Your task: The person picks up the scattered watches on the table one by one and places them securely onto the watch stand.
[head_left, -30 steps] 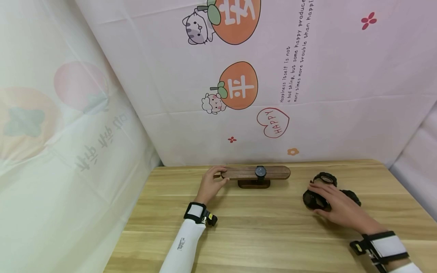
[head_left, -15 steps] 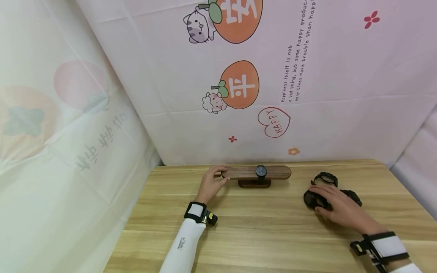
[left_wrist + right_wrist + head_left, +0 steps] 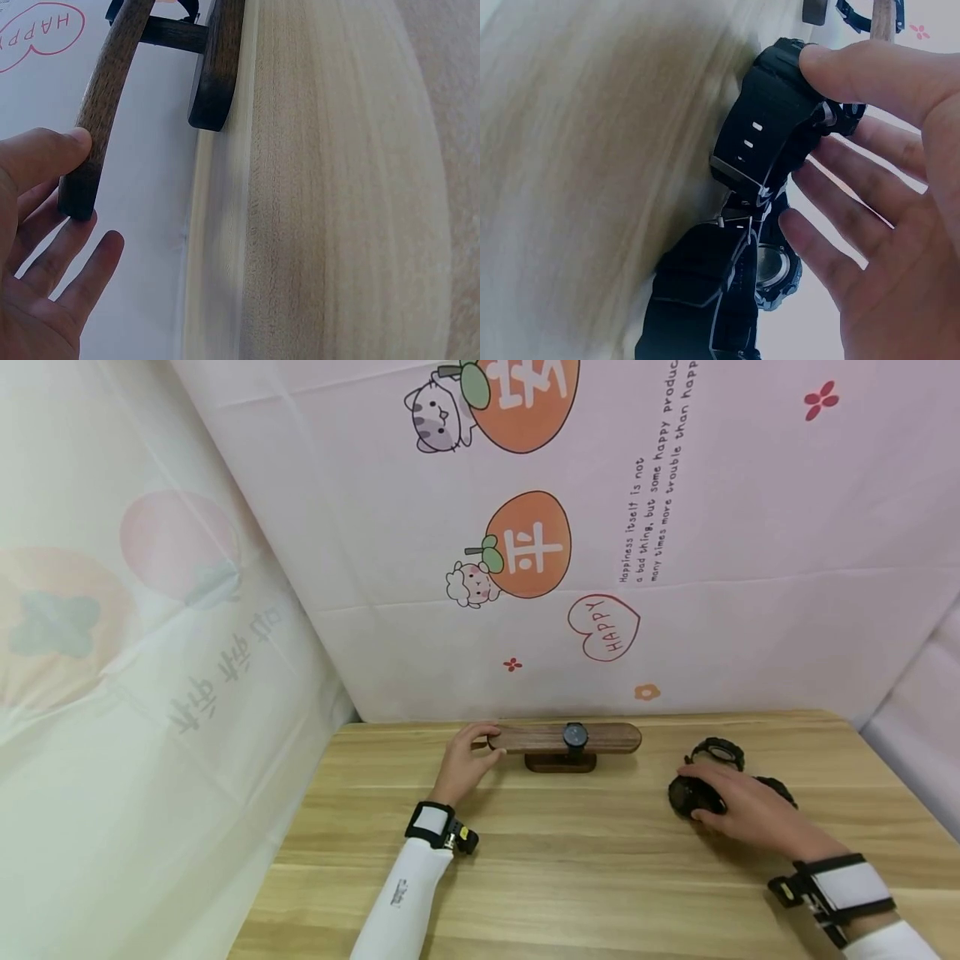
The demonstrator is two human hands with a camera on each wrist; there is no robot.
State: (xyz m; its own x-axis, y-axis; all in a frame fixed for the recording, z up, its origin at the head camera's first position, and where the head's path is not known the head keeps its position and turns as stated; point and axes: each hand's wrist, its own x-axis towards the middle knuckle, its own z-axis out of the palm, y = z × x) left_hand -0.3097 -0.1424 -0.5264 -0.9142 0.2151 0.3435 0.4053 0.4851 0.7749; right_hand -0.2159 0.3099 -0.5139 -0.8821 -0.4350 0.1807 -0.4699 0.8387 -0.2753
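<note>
Pinches the nine o'clock end of a wooden watch stand (image 3: 525,740) between thumb and fingers of the left hand (image 3: 461,768), partly closed, with the lower fingers spread loosely off the wood. Stands at twelve o'clock on the worktop (image 3: 555,860), near the far edge, with a dark base under the bar at six o'clock. Carries a mounted watch (image 3: 575,737) around the bar, just toward three o'clock from the middle. Grasps a bulky black watch (image 3: 687,797) at about half past two on the worktop, with the right hand (image 3: 742,802) closed to thumb and forefinger and the other fingers extended beside it. Cannot tell whether lifted or resting. Shows a second watch (image 3: 733,752) near it at one o'clock, and a third watch (image 3: 778,790) at three o'clock, partly hidden behind the right hand. Wears a black-and-white wristband (image 3: 431,824) on each arm. Backs onto a pale printed cloth (image 3: 405,643) at twelve o'clock.
</note>
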